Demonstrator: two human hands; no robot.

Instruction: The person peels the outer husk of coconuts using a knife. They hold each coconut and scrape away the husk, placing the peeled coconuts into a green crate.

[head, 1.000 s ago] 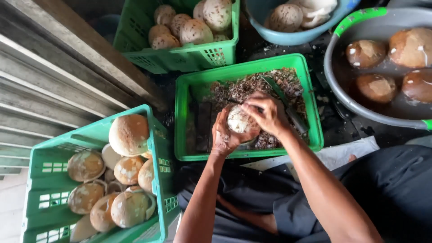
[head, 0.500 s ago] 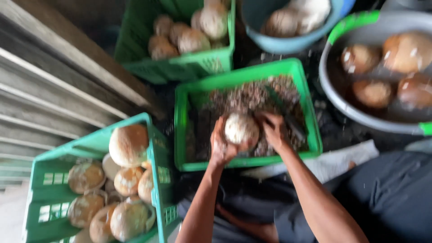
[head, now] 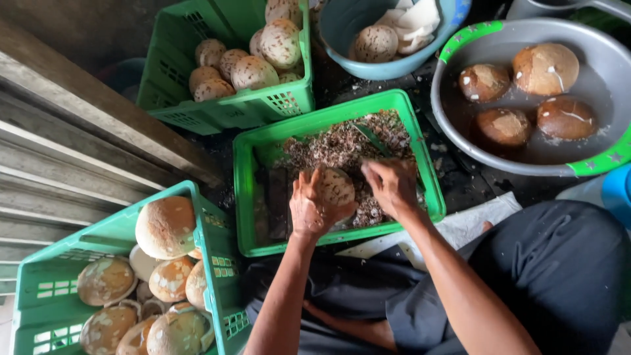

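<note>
A round, speckled, peeled coconut (head: 336, 187) is gripped by the left hand (head: 311, 209) over a green plastic crate of brown shavings (head: 244, 197), while the right hand (head: 393, 187) is closed beside it, on what cannot be told.

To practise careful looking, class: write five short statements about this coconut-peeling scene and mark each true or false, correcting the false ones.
1. The left hand holds a peeled coconut over the middle green crate. True.
2. The middle green crate is full of whole coconuts. False: it holds brown shavings.
3. The grey basin holds four brown coconuts in water. True.
4. The right hand rests on the blue bowl. False: it is beside the peeled coconut, over the middle green crate.
5. The crate at lower left is red. False: it is green and holds coconuts.
</note>
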